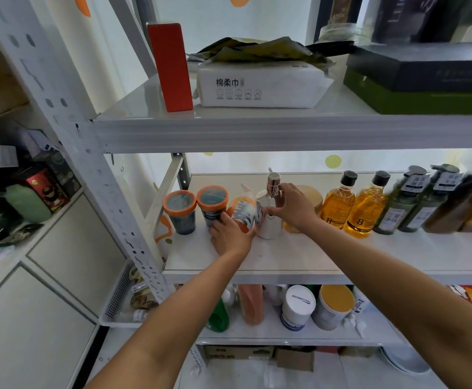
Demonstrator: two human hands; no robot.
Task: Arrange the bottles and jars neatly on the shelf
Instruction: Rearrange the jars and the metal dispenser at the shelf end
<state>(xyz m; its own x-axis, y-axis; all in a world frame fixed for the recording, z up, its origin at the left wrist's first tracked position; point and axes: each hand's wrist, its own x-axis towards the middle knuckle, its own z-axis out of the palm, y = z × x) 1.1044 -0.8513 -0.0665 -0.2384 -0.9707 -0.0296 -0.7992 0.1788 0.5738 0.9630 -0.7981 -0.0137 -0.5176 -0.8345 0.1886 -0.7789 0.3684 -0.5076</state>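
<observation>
Head view: two amber bottles (352, 203) stand upright, filled with golden liquid.

The white middle shelf (299, 259) carries a row along its far edge. From left stand two orange-lidded jars (195, 209), an orange bottle (241, 210), a white pump bottle (268, 217), two amber bottles (351, 204) and dark green bottles (414, 200).
</observation>
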